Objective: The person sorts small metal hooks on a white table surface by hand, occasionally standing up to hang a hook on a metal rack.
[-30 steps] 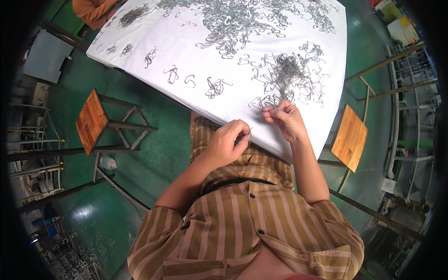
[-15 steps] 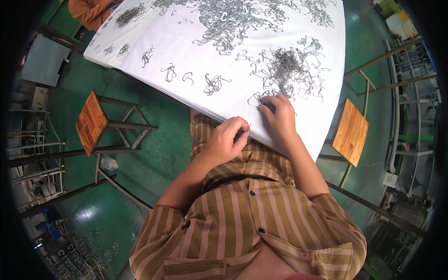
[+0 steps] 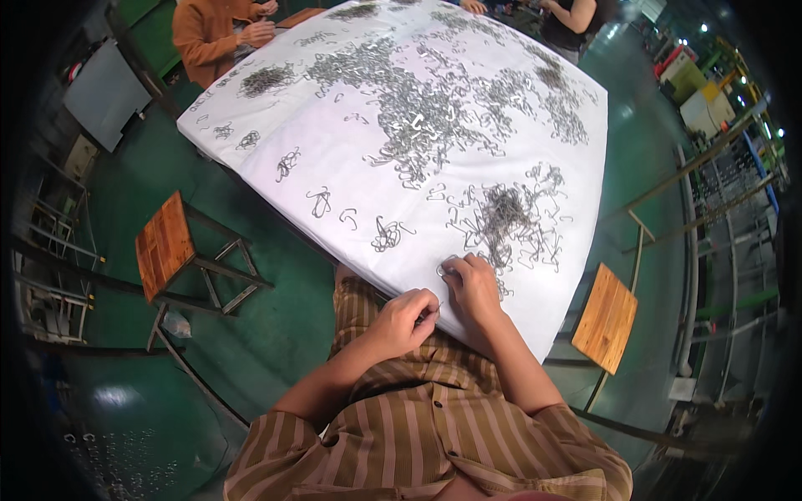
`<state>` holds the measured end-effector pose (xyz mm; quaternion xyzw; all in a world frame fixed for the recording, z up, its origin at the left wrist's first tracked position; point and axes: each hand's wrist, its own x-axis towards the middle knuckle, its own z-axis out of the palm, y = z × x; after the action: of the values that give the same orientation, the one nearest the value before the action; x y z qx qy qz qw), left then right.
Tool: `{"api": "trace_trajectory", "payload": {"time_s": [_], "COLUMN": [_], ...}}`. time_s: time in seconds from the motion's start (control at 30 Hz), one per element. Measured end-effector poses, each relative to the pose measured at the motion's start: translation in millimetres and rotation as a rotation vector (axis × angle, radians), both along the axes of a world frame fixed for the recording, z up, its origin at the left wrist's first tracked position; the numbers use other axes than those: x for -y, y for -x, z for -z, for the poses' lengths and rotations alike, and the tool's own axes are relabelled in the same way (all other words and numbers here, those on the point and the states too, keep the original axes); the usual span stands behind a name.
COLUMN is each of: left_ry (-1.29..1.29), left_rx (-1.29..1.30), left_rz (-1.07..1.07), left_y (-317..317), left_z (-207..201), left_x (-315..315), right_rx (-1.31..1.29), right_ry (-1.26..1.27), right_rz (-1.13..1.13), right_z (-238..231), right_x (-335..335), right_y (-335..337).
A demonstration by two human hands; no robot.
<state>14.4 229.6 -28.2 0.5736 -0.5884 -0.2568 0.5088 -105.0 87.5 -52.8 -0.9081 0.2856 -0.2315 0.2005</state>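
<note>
So we're sitting at the near edge of the white-covered table (image 3: 535,67), both hands down at the rim. Our left hand (image 3: 407,321) is curled shut, thumb pressed to the fingers; it looks like there's a bit of wire pinched in there, but the view's too small to be sure. Our right hand (image 3: 474,288) lies just past it, fingertips bent onto a small wire clip (image 3: 445,268) on the cloth, touching it more than gripping it as far as we can tell.

Right beyond the right hand is a dense heap of wire clips (image 3: 504,213), with loose ones scattered around it. Ahead of the left hand there's a small tangle (image 3: 386,235), and a couple of single bent pieces further off to that side. The big spread (image 3: 418,117) sits well beyond both hands, mid-table.

What could go wrong here, we think: these things hook into each other, so lifting one from near the heap could drag a string of others along. And we're working right at the table edge, so anything that slips could drop onto the lap or the green floor (image 3: 284,334) by the wooden stool (image 3: 163,246).
</note>
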Motion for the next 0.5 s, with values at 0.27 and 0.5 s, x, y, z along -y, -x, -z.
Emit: {"api": "trace_trajectory", "payload": {"time_s": [0.27, 0.5], "left_ry": [0.059, 0.076], "left_rx": [-0.008, -0.023], "left_rz": [0.006, -0.001], "left_y": [0.4, -2.6], "left_z": [-1.0, -2.9], "left_x": [-3.8, -6.3], "right_rx": [-0.070, -0.125], "right_ry": [0.076, 0.086], "right_rz": [-0.062, -0.050], "right_z": [-2.0, 1.7], "right_x": [3.6, 4.0], "right_y": [-4.0, -5.7]}}
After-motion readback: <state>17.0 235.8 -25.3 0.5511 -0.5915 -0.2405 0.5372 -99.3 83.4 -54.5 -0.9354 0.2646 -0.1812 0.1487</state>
